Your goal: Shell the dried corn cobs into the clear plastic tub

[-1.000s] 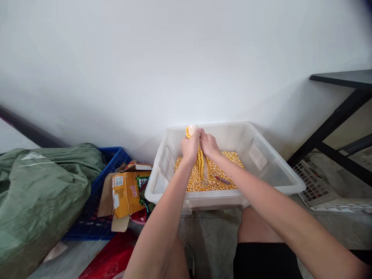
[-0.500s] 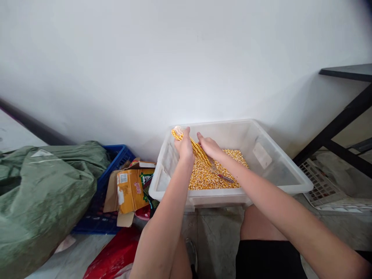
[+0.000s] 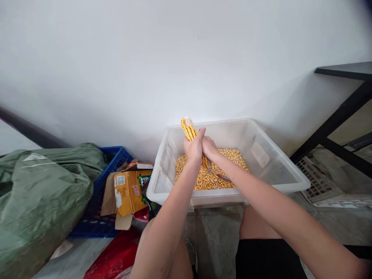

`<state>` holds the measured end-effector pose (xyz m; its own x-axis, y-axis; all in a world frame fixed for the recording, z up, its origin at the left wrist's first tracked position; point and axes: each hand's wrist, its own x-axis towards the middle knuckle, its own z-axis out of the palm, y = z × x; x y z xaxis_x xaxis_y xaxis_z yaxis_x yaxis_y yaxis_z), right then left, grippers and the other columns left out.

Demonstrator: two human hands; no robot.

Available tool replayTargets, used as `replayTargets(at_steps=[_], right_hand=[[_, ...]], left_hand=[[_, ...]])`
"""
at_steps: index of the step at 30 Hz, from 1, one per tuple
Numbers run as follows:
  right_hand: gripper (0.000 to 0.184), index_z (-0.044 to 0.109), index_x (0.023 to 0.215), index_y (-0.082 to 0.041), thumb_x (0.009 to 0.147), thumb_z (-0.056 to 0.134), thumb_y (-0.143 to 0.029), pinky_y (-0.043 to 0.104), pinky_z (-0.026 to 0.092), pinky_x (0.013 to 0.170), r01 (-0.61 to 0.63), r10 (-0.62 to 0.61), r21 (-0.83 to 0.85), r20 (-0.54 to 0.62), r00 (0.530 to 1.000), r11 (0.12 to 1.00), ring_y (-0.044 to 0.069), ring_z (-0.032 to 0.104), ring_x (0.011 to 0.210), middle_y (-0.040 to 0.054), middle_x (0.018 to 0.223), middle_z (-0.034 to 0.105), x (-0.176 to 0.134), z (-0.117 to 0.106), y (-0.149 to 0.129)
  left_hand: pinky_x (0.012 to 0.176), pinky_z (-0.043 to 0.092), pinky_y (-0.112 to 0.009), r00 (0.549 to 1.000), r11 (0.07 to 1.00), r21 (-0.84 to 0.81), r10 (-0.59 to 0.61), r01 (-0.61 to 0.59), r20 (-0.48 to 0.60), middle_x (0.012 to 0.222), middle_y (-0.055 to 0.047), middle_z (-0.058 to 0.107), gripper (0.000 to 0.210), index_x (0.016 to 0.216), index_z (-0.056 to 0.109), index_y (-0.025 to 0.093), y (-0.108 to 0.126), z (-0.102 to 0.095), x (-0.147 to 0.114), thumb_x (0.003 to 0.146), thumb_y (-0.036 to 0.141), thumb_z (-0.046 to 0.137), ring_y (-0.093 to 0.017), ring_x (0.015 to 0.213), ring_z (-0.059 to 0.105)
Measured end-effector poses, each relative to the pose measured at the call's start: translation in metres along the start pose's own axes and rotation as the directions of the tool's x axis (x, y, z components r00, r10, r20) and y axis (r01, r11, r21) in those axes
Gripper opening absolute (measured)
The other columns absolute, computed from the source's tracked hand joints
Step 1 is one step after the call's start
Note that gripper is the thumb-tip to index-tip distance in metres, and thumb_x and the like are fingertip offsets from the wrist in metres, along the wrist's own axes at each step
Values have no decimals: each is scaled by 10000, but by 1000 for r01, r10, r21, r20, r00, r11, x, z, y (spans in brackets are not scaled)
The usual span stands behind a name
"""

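Observation:
An ear of corn (image 3: 190, 131) tilts over the tub, its bare whitish cob end showing at the top. My left hand (image 3: 194, 148) is wrapped round its middle, thumb up. Against the cob's right side presses my right hand (image 3: 209, 148), closed, its fingertips hidden. Below both hands, loose yellow corn kernels (image 3: 209, 180) cover the bottom of a translucent plastic tub (image 3: 244, 133). On the kernels lies a thin tool with a reddish handle (image 3: 223, 178), partly behind my right forearm.
Left of the tub are a torn yellow cardboard box (image 3: 129, 193), a blue crate (image 3: 99, 209), a green sack (image 3: 52, 193) and a red bag (image 3: 113, 255). At right stand a black-framed table (image 3: 334, 120) and a white basket (image 3: 316, 182). A white wall rises behind.
The ear of corn has swung more upright and shifted right with my left hand. My right hand has closed in against it, its thumb no longer raised.

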<state>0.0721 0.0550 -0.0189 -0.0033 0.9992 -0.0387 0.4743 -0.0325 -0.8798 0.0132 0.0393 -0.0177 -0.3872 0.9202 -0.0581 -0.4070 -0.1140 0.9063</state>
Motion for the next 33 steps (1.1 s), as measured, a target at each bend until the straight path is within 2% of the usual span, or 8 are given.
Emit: replayTargets(at_steps=[6,11,19,24,27,30,31,33], right_hand=[[531,755,890,-83,948,300,-352,319,489,759,94,-115,-154,-134,984,984,304,704,919,238,938,747,-17,-5,-11],[554,770,833,-70,936,292,-329,304,476,709,189,-212,-158,-145,966,969,285,710,846,239,865,750,-15,-3,-8],[538,767,795,-78,928,298,-305,286,455,681,218,-249,-196,-152,956,956,263,704,814,229,845,752,-10,-4,-3],[526,725,714,-108,946,306,-324,295,454,731,245,-280,-214,-151,948,946,254,684,823,197,801,744,-4,-9,3],[451,682,683,-141,932,354,-325,282,463,683,188,-192,-49,-74,979,981,223,664,754,133,734,725,6,-13,10],[395,666,714,-149,936,387,-321,251,451,556,20,-63,224,189,980,974,165,621,594,82,684,705,16,-19,19],[387,663,719,-147,944,399,-318,246,452,542,-31,-28,236,240,970,971,155,618,570,81,682,707,19,-23,22],[357,652,689,-140,943,449,-287,249,472,583,-70,36,150,216,976,986,155,640,592,97,686,714,24,-30,28]], left_hand=[[530,435,-272,999,996,82,32,-29,-35,673,-22,573,325,657,584,152,3,-2,2,554,333,834,-145,588,554],[522,443,-258,998,996,87,37,-34,-44,660,-21,569,247,650,590,147,7,-3,0,571,288,777,-138,589,547],[514,425,-252,999,996,83,28,-25,-35,646,-9,547,226,639,575,150,8,-3,2,564,273,749,-129,581,528],[504,410,-254,995,996,-5,-94,94,-11,615,-2,524,197,651,576,142,13,-2,-3,582,249,726,-128,551,525],[527,451,-271,984,983,-32,-178,178,2,616,-5,537,221,699,587,138,14,-1,-5,590,246,747,-146,557,555],[566,497,-305,963,960,-83,-268,268,9,663,-29,581,282,766,579,148,15,-3,-1,622,297,769,-167,584,592],[574,502,-309,963,959,-102,-267,264,-23,686,-35,592,303,790,575,152,16,-5,2,635,323,772,-165,591,596],[587,500,-297,968,970,-132,-220,205,-119,717,-31,593,353,839,572,160,19,-10,9,650,374,780,-154,606,595]])
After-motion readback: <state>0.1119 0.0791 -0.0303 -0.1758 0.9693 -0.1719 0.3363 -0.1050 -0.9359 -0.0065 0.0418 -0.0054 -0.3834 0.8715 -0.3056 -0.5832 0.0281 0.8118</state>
